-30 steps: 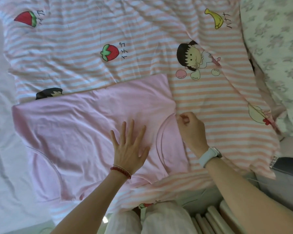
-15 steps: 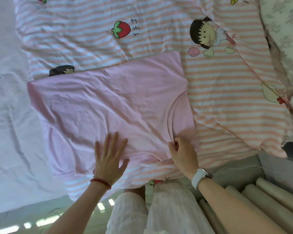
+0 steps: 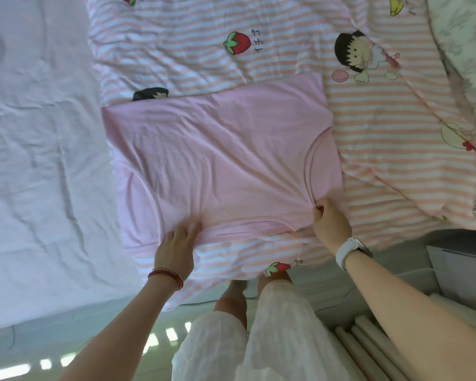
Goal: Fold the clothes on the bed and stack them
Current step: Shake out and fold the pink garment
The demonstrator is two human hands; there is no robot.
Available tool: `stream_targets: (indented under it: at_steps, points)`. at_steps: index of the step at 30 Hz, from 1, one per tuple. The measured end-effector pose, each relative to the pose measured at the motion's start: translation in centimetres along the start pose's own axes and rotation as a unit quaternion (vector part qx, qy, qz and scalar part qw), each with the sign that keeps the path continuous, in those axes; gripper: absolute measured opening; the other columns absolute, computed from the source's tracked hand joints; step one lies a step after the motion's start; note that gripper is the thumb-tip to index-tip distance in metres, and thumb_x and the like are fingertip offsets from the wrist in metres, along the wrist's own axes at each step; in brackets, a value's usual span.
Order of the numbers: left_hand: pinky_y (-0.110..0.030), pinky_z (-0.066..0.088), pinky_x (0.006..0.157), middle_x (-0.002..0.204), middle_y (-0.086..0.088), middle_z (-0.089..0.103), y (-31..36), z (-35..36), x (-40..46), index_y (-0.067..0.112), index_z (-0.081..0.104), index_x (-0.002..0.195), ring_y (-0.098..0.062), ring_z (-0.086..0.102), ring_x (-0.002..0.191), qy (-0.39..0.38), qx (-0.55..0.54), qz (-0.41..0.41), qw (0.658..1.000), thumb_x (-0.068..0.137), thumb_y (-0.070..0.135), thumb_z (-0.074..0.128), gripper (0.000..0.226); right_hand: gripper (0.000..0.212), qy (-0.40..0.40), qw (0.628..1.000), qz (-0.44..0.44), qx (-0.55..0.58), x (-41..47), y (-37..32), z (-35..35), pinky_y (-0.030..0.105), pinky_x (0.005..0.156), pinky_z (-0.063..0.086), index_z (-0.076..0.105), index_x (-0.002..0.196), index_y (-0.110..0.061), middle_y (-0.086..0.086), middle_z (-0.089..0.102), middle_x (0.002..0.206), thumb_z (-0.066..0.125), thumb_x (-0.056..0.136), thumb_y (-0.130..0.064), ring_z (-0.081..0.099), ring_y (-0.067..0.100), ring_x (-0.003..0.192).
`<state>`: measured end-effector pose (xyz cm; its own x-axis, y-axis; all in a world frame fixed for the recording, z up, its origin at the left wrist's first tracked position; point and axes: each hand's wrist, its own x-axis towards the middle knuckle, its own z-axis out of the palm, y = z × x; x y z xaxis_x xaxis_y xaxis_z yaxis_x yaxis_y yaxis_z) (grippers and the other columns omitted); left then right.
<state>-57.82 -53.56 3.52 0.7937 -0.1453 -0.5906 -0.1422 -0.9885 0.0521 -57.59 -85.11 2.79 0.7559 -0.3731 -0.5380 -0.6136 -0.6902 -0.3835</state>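
1. The pale pink, soft jersey T-shirt [image 3: 220, 160] lies flat on the striped pink-and-white cartoon-print quilt [image 3: 390, 133]. Its neckline is at the near edge, toward the person, and its hem is at the far side.
2. To the left of the quilt there is only the plain white, wrinkled bed sheet [image 3: 39, 160]. No folded stack is visible on it.
3. The left hand [image 3: 176, 243] is at the near-left shoulder of the shirt. Its fingers are curled onto the cloth, and it seems to grip the edge there, but the fingertips are blurred, so I cannot tell for sure.
4. The right hand [image 3: 331, 224], with a white wristband, is at the near-right shoulder beside the sleeve seam. Its thumb and fingers pinch a small bunch of fabric, and creases run from this point into the shirt.
5. I judge that the step in hand is the start of the fold: both near corners are taken and the body is not yet doubled.
6. The next move probably calls for lifting both corners together and at the same height, carrying them toward the far hem, then laying them down edge to edge so the sleeves stay tucked and no new wrinkles form.
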Motion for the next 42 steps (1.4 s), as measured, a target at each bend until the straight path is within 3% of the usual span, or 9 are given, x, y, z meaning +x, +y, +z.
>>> stream_targets:
  at_steps: [5, 8, 14, 18, 22, 27, 32, 38, 42]
  points:
    - [-0.04, 0.04, 0.081, 0.102, -0.01, 0.059, 2.9, -2.6, 1.4, 0.014, 0.067, 0.106, -0.031, 0.054, 0.096, 0.097, -0.008, 0.002, 0.995, 0.087, 0.029, 0.054, 0.027, 0.016, 0.095, 0.995, -0.013, 0.016, 1.0, -0.7, -2.1, 0.029, 0.068, 0.04, 0.057, 0.103, -0.005, 0.012, 0.058, 0.1, 0.046, 0.092, -0.01, 0.054, 0.029, 0.093]
    - [-0.044, 0.034, 0.096, 0.13, -0.013, 0.05, 6.2, -3.9, 3.6, 0.016, 0.059, 0.119, -0.031, 0.043, 0.121, 0.129, -0.076, 0.049, 0.987, 0.089, 0.028, 0.053, 0.034, 0.022, 0.139, 0.99, -0.03, 0.026, 3.4, -1.2, -3.9, 0.038, 0.087, 0.039, 0.056, 0.109, -0.003, 0.015, 0.056, 0.112, 0.048, 0.09, -0.011, 0.047, 0.031, 0.109]
    - [-0.06, 0.011, 0.11, 0.156, 0.0, -0.014, 13.3, -4.1, 8.1, 0.04, 0.0, 0.146, -0.033, -0.015, 0.141, 0.04, -0.032, 0.096, 0.994, 0.093, 0.049, 0.036, 0.064, 0.016, 0.04, 0.987, -0.036, 0.152, 8.1, -3.0, -6.5, 0.027, 0.066, 0.037, 0.056, 0.102, -0.013, -0.003, 0.053, 0.084, 0.048, 0.093, -0.023, 0.048, 0.015, 0.076]
    - [-0.067, 0.007, 0.105, 0.154, 0.003, -0.019, 14.7, -3.1, 9.5, 0.044, 0.001, 0.143, -0.033, -0.023, 0.139, -0.013, -0.038, 0.076, 0.996, 0.092, 0.055, 0.033, 0.061, 0.029, -0.003, 0.976, -0.029, 0.215, 10.4, -4.6, -7.0, 0.026, 0.052, 0.027, 0.039, 0.066, -0.018, -0.005, 0.035, 0.06, 0.05, 0.091, -0.026, 0.032, 0.01, 0.055]
    - [-0.067, 0.008, 0.105, 0.153, 0.005, -0.018, 14.3, -3.1, 10.0, 0.045, 0.002, 0.141, -0.031, -0.022, 0.139, -0.024, -0.04, 0.084, 0.995, 0.092, 0.054, 0.034, 0.06, 0.018, -0.026, 0.947, 0.02, 0.32, 12.0, -6.3, -7.2, 0.02, 0.059, 0.038, 0.051, 0.086, -0.015, -0.005, 0.049, 0.074, 0.054, 0.091, -0.031, 0.046, 0.006, 0.065]
    - [-0.052, 0.01, 0.113, 0.156, 0.008, 0.0, 13.1, -4.7, 9.9, 0.043, 0.028, 0.14, -0.021, -0.008, 0.143, -0.027, -0.139, 0.085, 0.986, 0.093, 0.042, 0.043, 0.05, 0.031, -0.01, 0.955, -0.048, 0.293, 12.0, -7.4, -6.6, 0.015, 0.046, 0.027, 0.037, 0.064, -0.019, -0.006, 0.035, 0.058, 0.048, 0.093, -0.016, 0.032, 0.001, 0.047]
    - [-0.025, 0.044, 0.087, 0.117, -0.004, 0.062, 7.6, -8.4, 8.6, 0.022, 0.063, 0.107, -0.014, 0.059, 0.102, 0.049, -0.581, -0.083, 0.808, 0.093, 0.013, 0.052, 0.02, 0.04, -0.054, 0.956, -0.157, 0.24, 9.3, -11.8, -5.4, 0.015, 0.045, 0.026, 0.034, 0.06, -0.029, -0.006, 0.047, 0.053, 0.046, 0.095, -0.015, 0.04, 0.007, 0.046]
    - [-0.031, 0.051, 0.08, 0.091, -0.002, 0.067, -5.1, -10.4, 5.4, 0.017, 0.064, 0.094, -0.017, 0.064, 0.084, 0.104, -0.787, -0.245, 0.557, 0.096, 0.021, 0.047, 0.018, 0.032, -0.101, 0.919, -0.326, 0.198, 2.2, -23.5, 0.9, 0.014, 0.048, 0.027, 0.048, 0.061, -0.006, 0.014, 0.049, 0.052, 0.049, 0.092, -0.004, 0.036, 0.016, 0.046]
    - [-0.031, 0.05, 0.076, 0.094, -0.001, 0.066, -12.1, -10.1, 5.0, 0.019, 0.062, 0.094, -0.018, 0.063, 0.086, 0.093, -0.821, -0.269, 0.495, 0.096, 0.031, 0.046, 0.02, 0.028, -0.27, 0.885, -0.324, 0.199, -2.4, -29.9, 6.7, 0.013, 0.065, 0.042, 0.053, 0.121, -0.001, 0.005, 0.06, 0.07, 0.042, 0.098, -0.013, 0.055, 0.008, 0.062]
